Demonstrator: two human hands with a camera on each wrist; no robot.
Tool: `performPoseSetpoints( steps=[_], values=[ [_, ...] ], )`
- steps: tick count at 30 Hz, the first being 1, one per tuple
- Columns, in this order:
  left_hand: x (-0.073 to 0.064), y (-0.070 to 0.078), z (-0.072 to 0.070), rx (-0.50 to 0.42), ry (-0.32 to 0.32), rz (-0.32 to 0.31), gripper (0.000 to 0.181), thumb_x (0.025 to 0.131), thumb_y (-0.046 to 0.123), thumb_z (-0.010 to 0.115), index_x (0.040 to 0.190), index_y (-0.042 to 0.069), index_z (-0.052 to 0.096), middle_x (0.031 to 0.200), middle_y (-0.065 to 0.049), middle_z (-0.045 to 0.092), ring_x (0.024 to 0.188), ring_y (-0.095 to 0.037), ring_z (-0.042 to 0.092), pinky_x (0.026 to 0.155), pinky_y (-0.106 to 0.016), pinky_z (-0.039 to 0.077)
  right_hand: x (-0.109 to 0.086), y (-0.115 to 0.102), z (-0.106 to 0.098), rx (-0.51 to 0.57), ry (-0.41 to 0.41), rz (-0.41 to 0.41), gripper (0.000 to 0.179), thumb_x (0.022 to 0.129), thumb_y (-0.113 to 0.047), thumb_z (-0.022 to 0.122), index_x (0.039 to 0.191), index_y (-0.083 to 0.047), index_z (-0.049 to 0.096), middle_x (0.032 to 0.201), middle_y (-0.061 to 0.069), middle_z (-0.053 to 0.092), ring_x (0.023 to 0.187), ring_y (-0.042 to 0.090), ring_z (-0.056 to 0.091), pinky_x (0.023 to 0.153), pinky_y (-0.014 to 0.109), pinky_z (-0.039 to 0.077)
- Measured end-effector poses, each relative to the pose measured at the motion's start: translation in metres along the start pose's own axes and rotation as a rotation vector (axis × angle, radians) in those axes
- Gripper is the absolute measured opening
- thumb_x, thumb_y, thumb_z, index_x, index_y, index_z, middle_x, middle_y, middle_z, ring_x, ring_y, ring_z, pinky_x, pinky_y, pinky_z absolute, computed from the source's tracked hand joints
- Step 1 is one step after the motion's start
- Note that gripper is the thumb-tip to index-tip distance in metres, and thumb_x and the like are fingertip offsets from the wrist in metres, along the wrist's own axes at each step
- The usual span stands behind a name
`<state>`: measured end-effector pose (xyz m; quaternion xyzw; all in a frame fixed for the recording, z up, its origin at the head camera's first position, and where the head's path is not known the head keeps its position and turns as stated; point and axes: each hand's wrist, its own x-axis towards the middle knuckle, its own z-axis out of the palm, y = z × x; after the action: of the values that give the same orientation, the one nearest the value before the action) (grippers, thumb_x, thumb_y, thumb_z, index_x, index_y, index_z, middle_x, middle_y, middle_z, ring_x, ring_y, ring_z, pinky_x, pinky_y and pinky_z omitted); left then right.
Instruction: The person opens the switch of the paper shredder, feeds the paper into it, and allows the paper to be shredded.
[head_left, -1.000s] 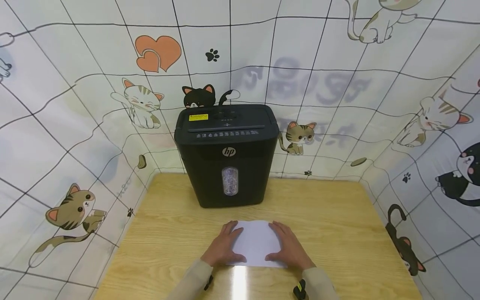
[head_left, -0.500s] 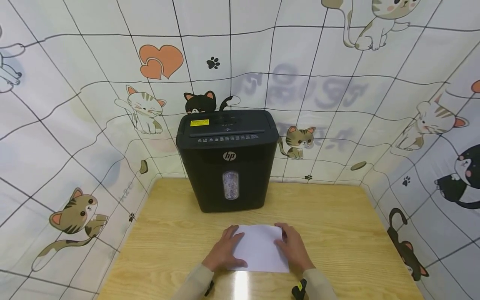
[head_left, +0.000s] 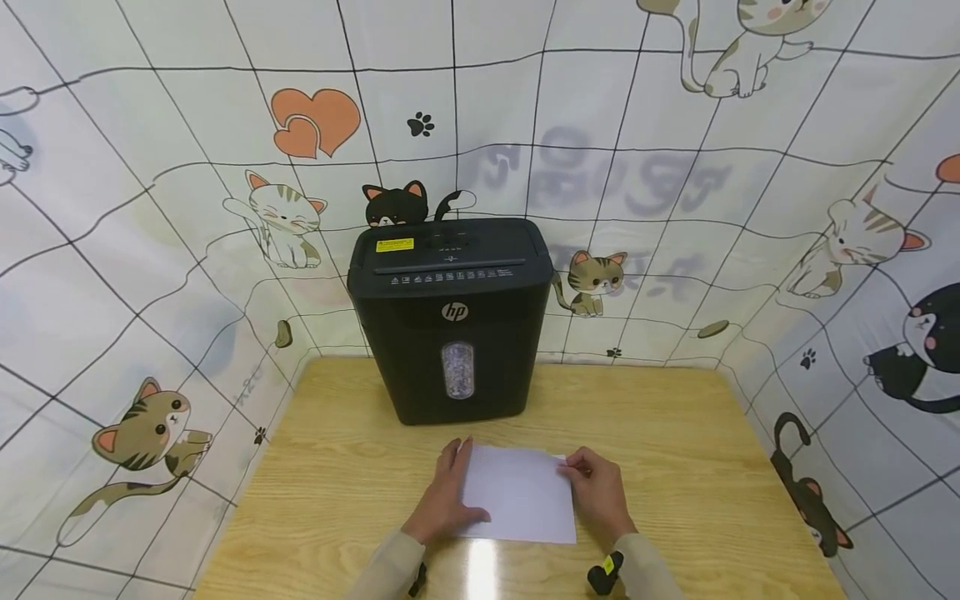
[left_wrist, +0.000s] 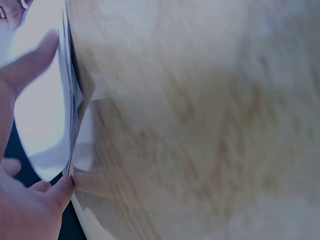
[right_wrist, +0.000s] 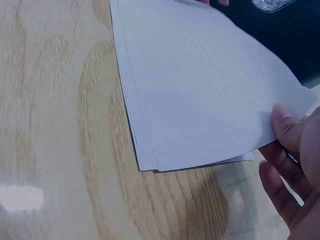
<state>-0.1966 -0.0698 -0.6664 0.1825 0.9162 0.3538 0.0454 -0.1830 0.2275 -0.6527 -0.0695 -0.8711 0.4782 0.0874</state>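
Observation:
A small stack of white paper (head_left: 517,496) lies on the wooden table in front of a black paper shredder (head_left: 491,350). My left hand (head_left: 442,496) spreads along the stack's left side, thumb over the top sheet. In the left wrist view, a fingertip of that hand (left_wrist: 30,200) touches the edge of the layered sheets (left_wrist: 42,120). At the far right corner my right hand (head_left: 602,492) pinches paper between thumb and fingers. The right wrist view shows the top sheet (right_wrist: 195,90) bowed upward there, with offset sheet edges beneath; how many sheets are pinched is hidden.
The shredder stands at the back of the table (head_left: 645,433), its feed slot on top and a window of shreds in front. Cat-printed cloth (head_left: 675,108) surrounds the table on the back and both sides.
My right hand has gone from lying spread on the paper's right side to pinching its far right corner. The left hand has stayed at the left side, fingers shifting slightly.

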Motion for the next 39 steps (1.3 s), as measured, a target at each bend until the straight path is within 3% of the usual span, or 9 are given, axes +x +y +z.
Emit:
performPoseSetpoints(
  steps=[6, 8, 10, 13, 15, 17, 20, 27, 39],
  values=[
    [0.004, -0.004, -0.003, -0.084, 0.152, 0.004, 0.113, 0.074, 0.020, 0.092, 0.162, 0.006, 0.023, 0.152, -0.024, 0.043, 0.139, -0.041, 0.048, 0.113, -0.053, 0.044, 0.001, 0.002, 0.000, 0.019, -0.018, 0.019, 0.016, 0.090, -0.012, 0.079, 0.084, -0.021, 0.068, 0.090, -0.005, 0.075, 0.082, 0.012, 0.064, 0.068, 0.022, 0.050],
    [0.005, -0.004, -0.004, -0.155, 0.219, -0.006, 0.099, 0.077, 0.010, 0.089, 0.158, 0.004, 0.033, 0.133, -0.023, 0.058, 0.119, -0.035, 0.061, 0.101, -0.045, 0.053, 0.001, 0.002, 0.000, 0.017, -0.022, 0.017, 0.015, 0.091, -0.013, 0.079, 0.085, -0.021, 0.068, 0.091, -0.005, 0.075, 0.083, 0.013, 0.065, 0.069, 0.022, 0.050],
    [0.007, -0.006, -0.005, -0.226, 0.287, -0.018, 0.082, 0.078, 0.003, 0.086, 0.150, 0.002, 0.046, 0.111, -0.017, 0.064, 0.095, -0.024, 0.065, 0.083, -0.033, 0.057, 0.002, 0.000, 0.000, 0.013, -0.020, 0.005, 0.014, 0.091, -0.013, 0.079, 0.085, -0.020, 0.068, 0.089, -0.003, 0.075, 0.081, 0.013, 0.065, 0.067, 0.022, 0.050],
    [0.010, -0.008, -0.007, -0.299, 0.372, -0.027, 0.047, 0.079, -0.002, 0.084, 0.122, -0.001, 0.065, 0.081, -0.009, 0.062, 0.068, -0.009, 0.054, 0.061, -0.020, 0.048, 0.003, -0.002, -0.001, 0.010, -0.022, -0.001, 0.012, 0.091, -0.012, 0.078, 0.087, -0.018, 0.067, 0.087, -0.001, 0.073, 0.077, 0.013, 0.063, 0.064, 0.022, 0.048],
    [0.011, -0.008, -0.008, -0.319, 0.404, -0.040, 0.026, 0.079, 0.000, 0.085, 0.100, 0.001, 0.069, 0.076, -0.006, 0.065, 0.066, -0.002, 0.054, 0.059, -0.018, 0.048, 0.003, -0.003, -0.001, 0.019, -0.026, 0.005, 0.010, 0.092, -0.013, 0.077, 0.089, -0.017, 0.068, 0.087, 0.000, 0.073, 0.076, 0.012, 0.062, 0.062, 0.023, 0.048],
    [0.011, -0.006, -0.011, -0.347, 0.418, -0.056, 0.019, 0.079, 0.001, 0.085, 0.085, 0.003, 0.068, 0.072, -0.005, 0.067, 0.065, -0.002, 0.054, 0.058, -0.020, 0.049, 0.003, -0.003, -0.001, 0.028, -0.034, 0.022, 0.009, 0.092, -0.016, 0.077, 0.091, -0.017, 0.069, 0.088, -0.001, 0.072, 0.078, 0.011, 0.062, 0.063, 0.022, 0.049],
    [0.010, -0.004, -0.015, -0.402, 0.402, -0.096, 0.020, 0.079, 0.000, 0.085, 0.076, 0.004, 0.065, 0.070, -0.006, 0.068, 0.064, -0.004, 0.055, 0.057, -0.021, 0.049, 0.003, -0.003, 0.000, 0.047, -0.048, 0.039, 0.011, 0.090, -0.022, 0.080, 0.093, -0.018, 0.071, 0.090, -0.001, 0.072, 0.082, 0.009, 0.064, 0.067, 0.022, 0.050],
    [0.008, -0.006, -0.017, -0.417, 0.373, -0.101, 0.021, 0.082, 0.001, 0.083, 0.073, 0.006, 0.064, 0.069, -0.003, 0.067, 0.062, -0.004, 0.054, 0.055, -0.021, 0.047, 0.003, -0.005, 0.000, 0.031, -0.051, 0.048, 0.010, 0.089, -0.023, 0.081, 0.087, -0.016, 0.075, 0.087, 0.001, 0.072, 0.080, 0.013, 0.060, 0.067, 0.022, 0.048],
    [0.007, -0.007, -0.019, -0.378, 0.356, -0.089, 0.022, 0.085, 0.007, 0.082, 0.071, 0.005, 0.065, 0.064, 0.000, 0.061, 0.057, -0.004, 0.048, 0.051, -0.020, 0.040, 0.004, -0.011, 0.003, -0.041, -0.044, 0.041, 0.010, 0.096, -0.016, 0.073, 0.091, -0.008, 0.076, 0.081, 0.003, 0.069, 0.070, 0.012, 0.054, 0.059, 0.022, 0.044]
  ],
)
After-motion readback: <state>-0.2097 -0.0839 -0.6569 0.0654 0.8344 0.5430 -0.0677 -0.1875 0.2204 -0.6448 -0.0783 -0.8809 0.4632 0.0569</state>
